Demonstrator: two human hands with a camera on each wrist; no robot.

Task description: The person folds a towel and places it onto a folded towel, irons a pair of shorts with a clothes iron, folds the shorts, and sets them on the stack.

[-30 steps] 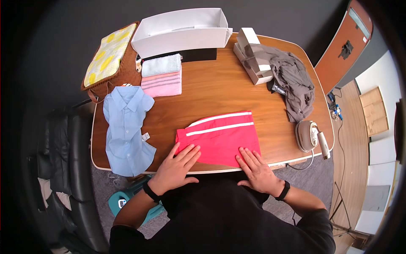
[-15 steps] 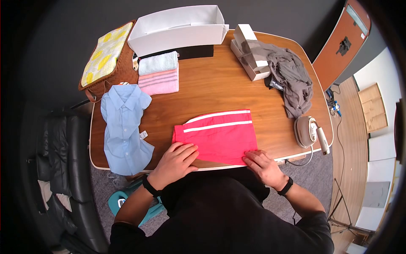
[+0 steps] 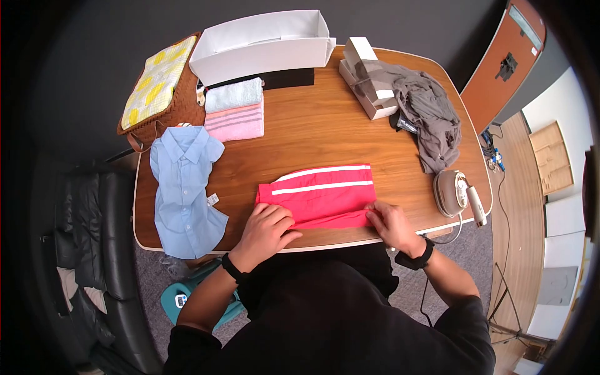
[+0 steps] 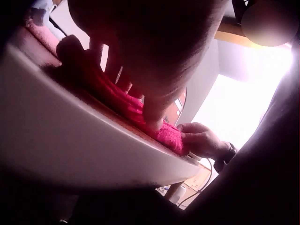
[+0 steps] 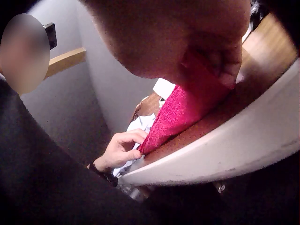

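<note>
The folded red shorts (image 3: 325, 199) lie on the tabletop (image 3: 312, 144), close to the middle of its near edge. Two white stripes run along their far side, and the narrower end points toward the left edge of the tabletop.

The left hand (image 3: 267, 227) pinches the near-left corner of the shorts between thumb and fingers. The right hand (image 3: 392, 225) pinches the near-right corner in the same manner, fingers curled. The fabric between both hands is lifted along its near side and forms a narrow fold. A black wristband sits on each wrist.

Surrounding items are positioned as follows. A light blue short-sleeved shirt (image 3: 187, 181) lies along the left edge of the tabletop, its hem near the near-left corner. A pink striped towel (image 3: 234, 127) and a folded pale towel (image 3: 234, 95) lie beyond the shirt, toward the far edge. A wicker basket (image 3: 181, 115) occupies the far-left corner. An open white box (image 3: 265, 61) stands at the far edge. A grey garment (image 3: 431, 115) drapes beside small cartons (image 3: 375, 103) toward the far-right corner. A brown-and-white corded appliance (image 3: 447, 195) stands near the near-right corner.
</note>
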